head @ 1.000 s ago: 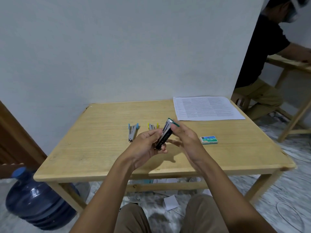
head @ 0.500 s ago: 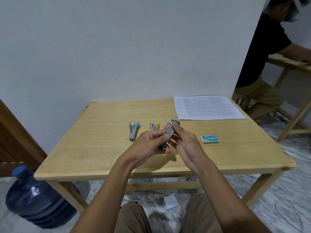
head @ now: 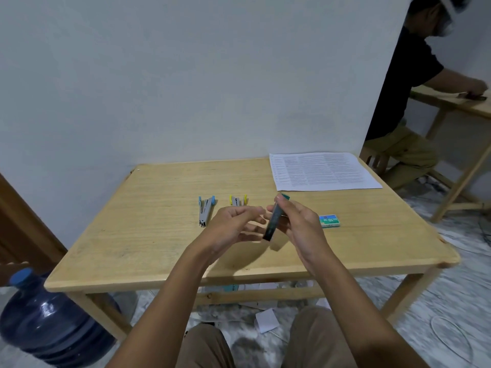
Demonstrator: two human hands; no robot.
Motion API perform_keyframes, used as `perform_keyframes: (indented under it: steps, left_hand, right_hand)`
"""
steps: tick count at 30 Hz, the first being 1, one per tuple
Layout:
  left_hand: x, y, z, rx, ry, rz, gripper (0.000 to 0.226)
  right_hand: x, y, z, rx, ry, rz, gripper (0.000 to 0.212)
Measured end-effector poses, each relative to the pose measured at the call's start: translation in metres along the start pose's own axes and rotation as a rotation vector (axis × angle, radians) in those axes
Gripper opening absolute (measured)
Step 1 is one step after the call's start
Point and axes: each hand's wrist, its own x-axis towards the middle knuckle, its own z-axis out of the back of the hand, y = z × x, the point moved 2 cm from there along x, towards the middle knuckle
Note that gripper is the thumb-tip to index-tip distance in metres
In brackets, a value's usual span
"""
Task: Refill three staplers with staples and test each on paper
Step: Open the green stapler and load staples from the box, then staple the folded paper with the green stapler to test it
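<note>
Currently the right hand grips the dark stapler, green at its far end, above the surface, tilted with the near end lower. The left hand sits just beside it, fingers loosely curled, holding nothing; contact with the stapler cannot be confirmed. A blue stapler and a yellow stapler lie side by side beyond the left hand. The staple box lies right of the right hand. The paper lies at the far right corner.
</note>
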Motion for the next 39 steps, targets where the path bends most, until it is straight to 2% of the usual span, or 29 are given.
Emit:
perform_keyframes:
  steps: [4, 8, 11, 14, 19, 26, 30, 36, 39]
  left_hand:
    - [0.03, -0.012, -0.004, 0.195, -0.294, -0.053, 0.018]
    - [0.086, -0.016, -0.03, 0.455, -0.35, -0.075, 0.017]
    - [0.13, -0.008, -0.048, 0.682, -0.343, 0.031, 0.045]
    - [0.161, 0.001, -0.059, 0.825, -0.395, 0.143, 0.054]
    - [0.187, 0.002, -0.072, 0.989, -0.596, 0.274, 0.063]
    - [0.208, 0.002, -0.072, 0.9, -0.599, 0.433, 0.059]
    - [0.213, -0.001, -0.073, 0.829, -0.607, 0.499, 0.044]
    - [0.206, 0.002, -0.069, 0.806, -0.603, 0.405, 0.015]
    - [0.193, -0.003, -0.06, 0.57, -0.567, 0.239, 0.02]
  right_hand:
    - [0.004, 0.011, 0.03, -0.168, -0.092, 0.078, 0.043]
    - [0.011, 0.019, 0.063, -0.259, -0.148, 0.115, 0.035]
    - [0.017, 0.02, 0.084, -0.304, -0.182, 0.106, 0.036]
    - [0.027, 0.02, 0.102, -0.364, -0.198, 0.09, 0.031]
    - [0.046, 0.022, 0.125, -0.405, -0.22, 0.096, 0.028]
    - [0.058, 0.02, 0.14, -0.441, -0.233, 0.11, 0.03]
    - [0.059, 0.016, 0.142, -0.439, -0.243, 0.106, 0.032]
    - [0.055, 0.015, 0.144, -0.451, -0.246, 0.117, 0.033]
    - [0.054, 0.014, 0.145, -0.456, -0.26, 0.117, 0.036]
